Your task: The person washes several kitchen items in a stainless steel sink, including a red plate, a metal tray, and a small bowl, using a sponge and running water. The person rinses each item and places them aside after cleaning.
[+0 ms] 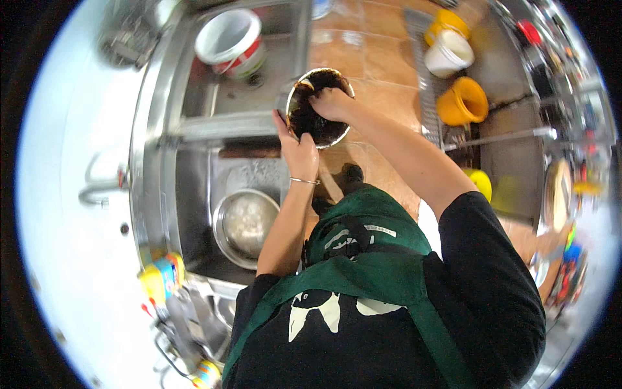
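Observation:
A round, deep pot (321, 135) with a pale rim is held up beside the sink edge, its mouth toward me. Dark brown, glossy matter coats its inside. My left hand (300, 154) grips the near left side of the pot, the thumb by the rim and the fingers along the outer wall. Reaching into the pot's mouth, my right hand (332, 104) is closed, its fingertips down against the dark inside. Whatever those fingers hold, if anything, is hidden.
A double steel sink lies left: a white bucket (228, 39) stands in the far basin, a round metal bowl (246, 228) in the near one. Right, past the tiled floor (389, 58), are a white bucket (449, 54) and an orange bucket (462, 102). A yellow bottle (162, 275) stands lower left.

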The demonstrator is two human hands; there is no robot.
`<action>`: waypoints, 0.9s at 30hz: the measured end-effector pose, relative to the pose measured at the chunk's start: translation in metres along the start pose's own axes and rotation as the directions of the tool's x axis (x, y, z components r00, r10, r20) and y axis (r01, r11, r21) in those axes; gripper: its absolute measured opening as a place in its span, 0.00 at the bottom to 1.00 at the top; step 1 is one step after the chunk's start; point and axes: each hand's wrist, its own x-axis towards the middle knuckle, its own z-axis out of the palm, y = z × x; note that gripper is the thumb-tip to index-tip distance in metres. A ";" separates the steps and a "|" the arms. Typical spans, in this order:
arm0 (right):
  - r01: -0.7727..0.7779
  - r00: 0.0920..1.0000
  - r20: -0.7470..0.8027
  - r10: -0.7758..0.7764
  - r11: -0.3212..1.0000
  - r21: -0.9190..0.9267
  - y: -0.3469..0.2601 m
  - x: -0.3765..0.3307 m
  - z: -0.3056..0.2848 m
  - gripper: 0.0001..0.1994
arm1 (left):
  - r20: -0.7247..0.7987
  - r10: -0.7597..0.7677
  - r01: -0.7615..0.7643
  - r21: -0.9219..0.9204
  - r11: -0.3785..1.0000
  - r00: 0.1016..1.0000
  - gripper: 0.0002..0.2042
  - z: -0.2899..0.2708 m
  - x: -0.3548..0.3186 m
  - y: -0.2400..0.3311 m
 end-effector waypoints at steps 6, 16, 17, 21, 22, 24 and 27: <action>-0.561 0.599 0.522 0.607 -0.148 0.815 0.078 -0.111 0.069 0.21 | 0.293 0.008 -0.064 0.181 0.981 0.956 0.36 0.115 -0.026 -0.030; 0.415 0.824 0.381 0.419 -0.905 0.097 0.202 -0.266 0.120 0.19 | 0.616 -0.094 0.037 0.105 0.994 0.782 0.41 0.324 -0.086 -0.082; 0.471 0.796 0.417 0.438 -0.882 0.027 0.214 -0.281 0.122 0.19 | 0.637 -0.104 -0.062 0.233 0.971 0.764 0.40 0.342 -0.092 -0.086; 0.603 0.770 0.384 0.509 -0.778 -0.176 0.262 -0.326 0.124 0.20 | 0.647 -0.389 0.368 0.175 0.913 0.656 0.34 0.401 -0.107 -0.101; 0.649 0.734 0.413 0.539 -0.735 -0.195 0.274 -0.331 0.123 0.20 | 0.619 -0.485 0.431 0.251 0.867 0.617 0.29 0.414 -0.105 -0.105; 0.674 0.715 0.424 0.556 -0.710 -0.204 0.299 -0.348 0.121 0.20 | 0.533 -0.639 0.567 0.321 0.759 0.554 0.22 0.438 -0.097 -0.113; 0.701 0.702 0.342 0.625 -0.689 -0.181 0.339 -0.376 0.118 0.19 | 0.478 -0.606 0.520 0.314 0.794 0.636 0.16 0.478 -0.080 -0.127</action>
